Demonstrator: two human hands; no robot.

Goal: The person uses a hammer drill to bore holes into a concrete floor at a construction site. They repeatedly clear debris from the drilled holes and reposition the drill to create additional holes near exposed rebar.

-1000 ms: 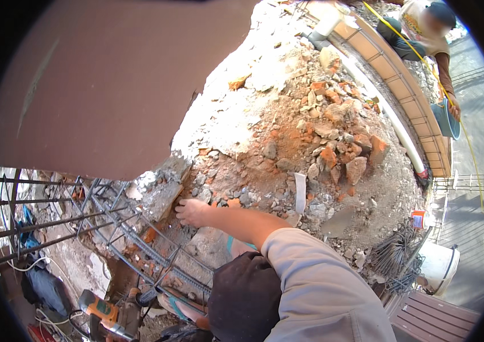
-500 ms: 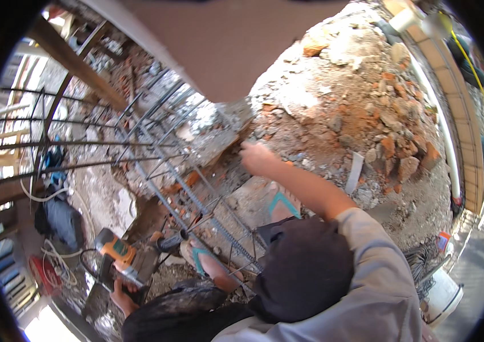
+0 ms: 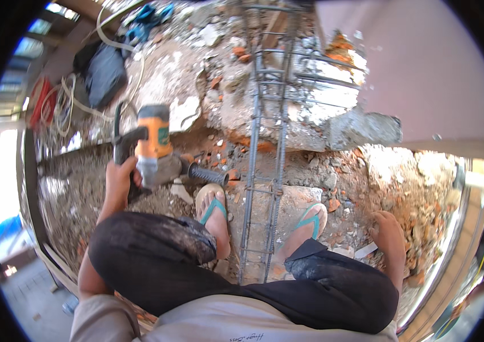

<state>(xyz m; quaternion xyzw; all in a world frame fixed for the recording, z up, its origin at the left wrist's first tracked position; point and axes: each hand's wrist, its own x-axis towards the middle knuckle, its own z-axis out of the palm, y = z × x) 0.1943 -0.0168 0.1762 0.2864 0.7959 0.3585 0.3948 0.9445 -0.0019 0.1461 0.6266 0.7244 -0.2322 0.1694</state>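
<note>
Our left hand (image 3: 121,176) is wrapped around the rear handle of the orange-and-black power tool (image 3: 153,137), which sits left of our left foot (image 3: 217,223), its ribbed side handle (image 3: 208,172) pointing toward the rebar cage (image 3: 251,162). Our right hand (image 3: 389,231) hangs with bent fingers near the rubble beside the white strip (image 3: 365,251); we cannot tell whether it grasps anything. We see loose brick and concrete bits around our feet, so we judge some breaking-up is done, while the grey concrete chunk (image 3: 364,130) and the ledge behind it look largely whole; how much is left we cannot tell, nor whether the tool is running. The cage lies between our feet and limits crossing, and the brown panel (image 3: 424,74) closes off the upper right. The bare dirt left of the tool seems our freest room, though the pale cable (image 3: 131,48) loops nearby.
</note>
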